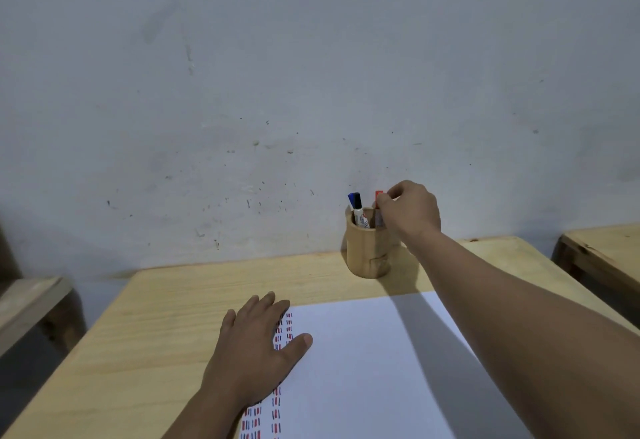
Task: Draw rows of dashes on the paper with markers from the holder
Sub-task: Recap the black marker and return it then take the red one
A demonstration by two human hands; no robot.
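So the right hand (408, 212) is up at the holder (369, 248) with its fingertips pinched around the red marker (379, 198), which stands in the cup with its cap sticking out. The left hand (258, 348) is spread flat, palm down, pressing on the left edge of the paper (374, 369) and covering part of the dashes (277, 400). A blue-capped marker (356, 206) sits upright in the holder just beside the red one. The holder stands at the back of the counter (166, 328) near the wall. A few red and dark rows run along the sheet's left side; the rest is blank. Looks like a marker swap step to me, can't tell if red is going in or coming out. Next the right hand needs a capless marker over the blank part beside the last row
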